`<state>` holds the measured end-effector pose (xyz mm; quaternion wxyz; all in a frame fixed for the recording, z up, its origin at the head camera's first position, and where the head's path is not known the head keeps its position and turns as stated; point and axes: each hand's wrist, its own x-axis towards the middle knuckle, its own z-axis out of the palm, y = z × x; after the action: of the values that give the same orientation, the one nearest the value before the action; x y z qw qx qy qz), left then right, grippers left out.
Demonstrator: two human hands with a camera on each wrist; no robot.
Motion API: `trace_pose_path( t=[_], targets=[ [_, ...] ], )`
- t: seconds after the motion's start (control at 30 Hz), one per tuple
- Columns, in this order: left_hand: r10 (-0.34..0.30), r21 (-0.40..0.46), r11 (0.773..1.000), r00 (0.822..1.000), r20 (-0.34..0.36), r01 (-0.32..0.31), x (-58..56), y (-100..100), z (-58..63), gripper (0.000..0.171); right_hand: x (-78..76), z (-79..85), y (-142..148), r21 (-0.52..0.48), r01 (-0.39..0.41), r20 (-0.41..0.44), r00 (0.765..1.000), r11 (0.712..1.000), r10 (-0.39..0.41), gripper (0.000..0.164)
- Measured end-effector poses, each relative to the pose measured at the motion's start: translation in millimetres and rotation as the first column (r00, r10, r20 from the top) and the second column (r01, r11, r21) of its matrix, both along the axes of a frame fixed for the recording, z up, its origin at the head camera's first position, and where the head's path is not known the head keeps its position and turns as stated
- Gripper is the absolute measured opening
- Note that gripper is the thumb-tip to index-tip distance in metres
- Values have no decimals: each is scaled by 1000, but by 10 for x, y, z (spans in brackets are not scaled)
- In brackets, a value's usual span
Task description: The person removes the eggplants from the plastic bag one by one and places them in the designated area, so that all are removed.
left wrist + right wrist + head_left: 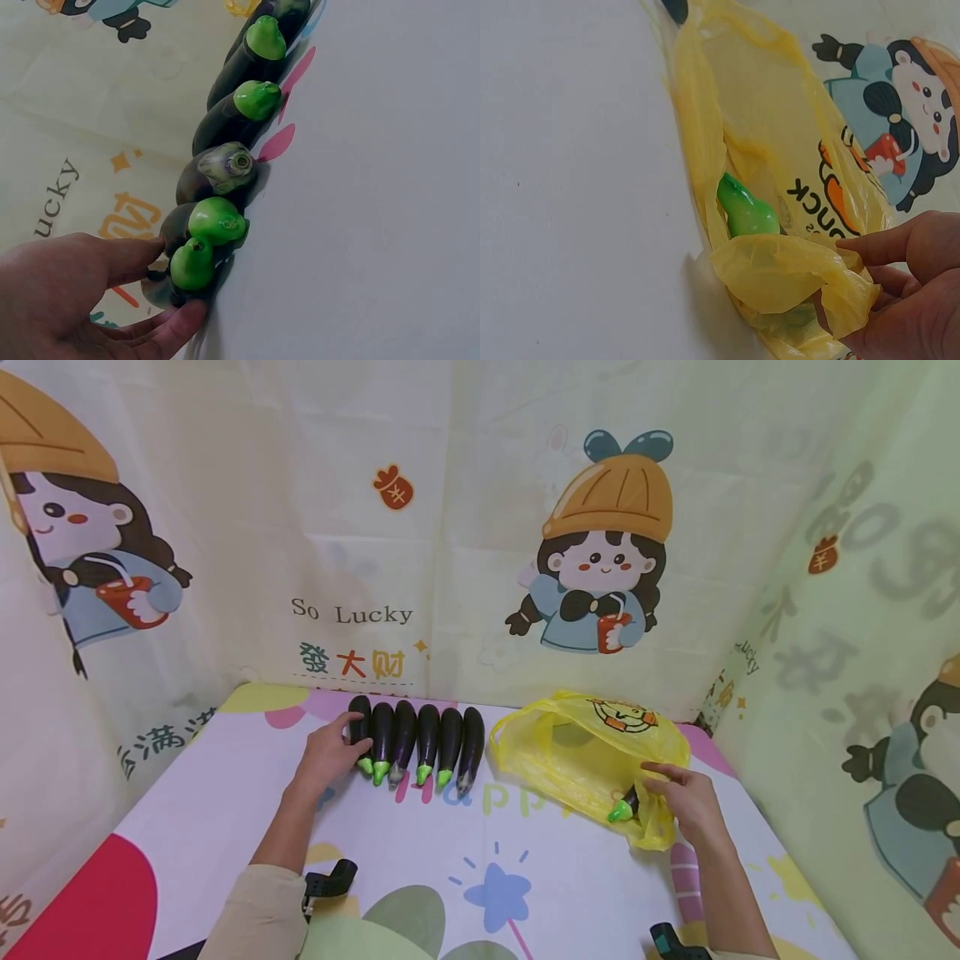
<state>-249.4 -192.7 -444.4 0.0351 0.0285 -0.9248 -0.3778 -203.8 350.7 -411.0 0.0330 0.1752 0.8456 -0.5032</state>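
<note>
Several dark purple eggplants (pixel 427 739) lie side by side in a row on the table, most with bright green stem ends towards me. My left hand (pixel 327 753) grips the leftmost eggplant (pixel 193 264), thumb on one side and fingers on the other. To the right of the row lies a yellow plastic bag (pixel 555 756), its mouth facing me. The bag's right edge is pinched by my right hand (pixel 693 806). Inside its mouth another eggplant (pixel 750 214) shows a green stem end; the bag hides most of its body.
The table is covered by a printed cloth (pixel 570 877) with a blue star and letters. Cartoon-printed curtains (pixel 465 552) hang close behind the eggplants and bag, and on both sides.
</note>
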Motion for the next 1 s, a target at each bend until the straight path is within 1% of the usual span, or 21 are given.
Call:
trace_pose_path(
  t=[0.3,0.47,0.77,0.87,1.0],
  targets=[
    [-3,-15,1000,1000,1,3,-11,0,12,55,10,16,-12,-3,2,4,1000,1000,-2,47],
    [-6,-35,999,1000,-11,5,-9,-13,18,55,14,23,-15,2,0,2,1000,1000,0,47],
    [32,-27,999,999,-10,-33,23,30,88,54,18,37,-16,-1,2,3,1000,1000,-2,46],
    [46,-28,999,999,-27,-47,34,52,114,53,24,45,-18,-6,0,3,1000,1000,0,46],
    [50,-42,998,995,-89,-54,49,101,169,48,20,48,-14,-12,-2,5,1000,1000,3,46]
  ],
)
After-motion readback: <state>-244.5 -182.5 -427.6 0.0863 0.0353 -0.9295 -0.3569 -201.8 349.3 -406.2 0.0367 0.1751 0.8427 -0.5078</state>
